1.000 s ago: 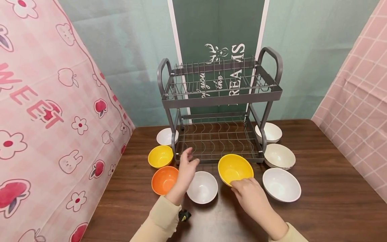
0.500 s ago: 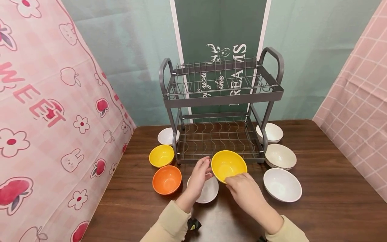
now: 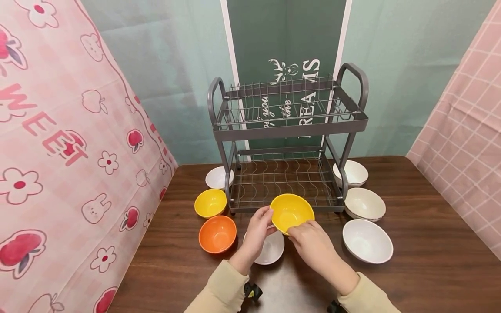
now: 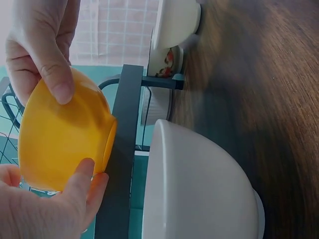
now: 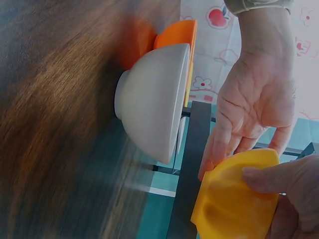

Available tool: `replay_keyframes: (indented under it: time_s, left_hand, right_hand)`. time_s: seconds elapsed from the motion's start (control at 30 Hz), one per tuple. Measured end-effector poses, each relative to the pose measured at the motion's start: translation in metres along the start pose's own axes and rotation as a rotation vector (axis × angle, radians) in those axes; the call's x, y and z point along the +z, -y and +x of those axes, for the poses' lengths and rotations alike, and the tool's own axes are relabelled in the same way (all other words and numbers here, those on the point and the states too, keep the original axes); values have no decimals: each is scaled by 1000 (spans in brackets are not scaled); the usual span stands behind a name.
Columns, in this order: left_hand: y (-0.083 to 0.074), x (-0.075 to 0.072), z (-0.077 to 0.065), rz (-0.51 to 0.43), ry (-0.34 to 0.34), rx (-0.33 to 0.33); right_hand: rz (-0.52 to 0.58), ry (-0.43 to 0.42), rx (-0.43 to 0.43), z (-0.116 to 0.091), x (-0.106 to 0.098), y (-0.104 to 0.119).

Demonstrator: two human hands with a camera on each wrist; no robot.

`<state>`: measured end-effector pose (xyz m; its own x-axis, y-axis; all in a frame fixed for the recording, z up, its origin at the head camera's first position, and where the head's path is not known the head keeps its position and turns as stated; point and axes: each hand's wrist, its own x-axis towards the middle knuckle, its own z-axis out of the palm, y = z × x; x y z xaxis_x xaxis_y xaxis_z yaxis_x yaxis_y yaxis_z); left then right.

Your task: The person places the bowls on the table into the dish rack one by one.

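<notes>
A yellow bowl [image 3: 291, 212] is held up in front of the rack's lower tier, its inside facing up toward the head camera. My right hand [image 3: 315, 246] pinches its near right rim; in the left wrist view the thumb presses the yellow bowl's outer wall [image 4: 62, 134]. At the bowl's left side, my left hand [image 3: 255, 237] grips it, fingers against the outer wall and rim, as the right wrist view also shows around the yellow bowl [image 5: 239, 199]. Below the hands a white bowl [image 3: 271, 253] stands on the table, partly covered by the left hand.
A grey two-tier dish rack [image 3: 291, 130] stands at the back of the wooden table [image 3: 422, 243]. To its left are an orange bowl [image 3: 217, 234], another yellow bowl [image 3: 210, 203] and a small white bowl [image 3: 217, 178]. Three pale bowls, the nearest a white bowl [image 3: 368, 241], line the right side.
The right hand has carried the yellow bowl left. My left hand, apart from the bowl at first, has come right and down and taken hold of its left side.
</notes>
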<state>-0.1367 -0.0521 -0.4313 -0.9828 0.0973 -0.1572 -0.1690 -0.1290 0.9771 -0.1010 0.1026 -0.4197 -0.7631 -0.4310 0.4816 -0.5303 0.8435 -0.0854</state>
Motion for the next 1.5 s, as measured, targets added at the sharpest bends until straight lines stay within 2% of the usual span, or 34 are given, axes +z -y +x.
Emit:
replay_keyframes:
  time_s: [0.27,0.63,0.9,1.13,1.5]
  left_hand:
    - [2,-3,2,-29,-53,-13]
    - [5,-8,4,-90,-80,-12]
    - [6,-9,3,-160,-93,-30]
    - [6,-9,2,-203,-105,-41]
    - [8,-8,6,-271,-111,-41]
  right_hand:
    - [12,29,-6,1,3,-1]
    - [52,-109,-148,4,15,-12]
    - [134,-139,-153,7,15,-15]
    - [158,-150,-62,7,14,-13]
    - [353,-98,224,8,13,-8]
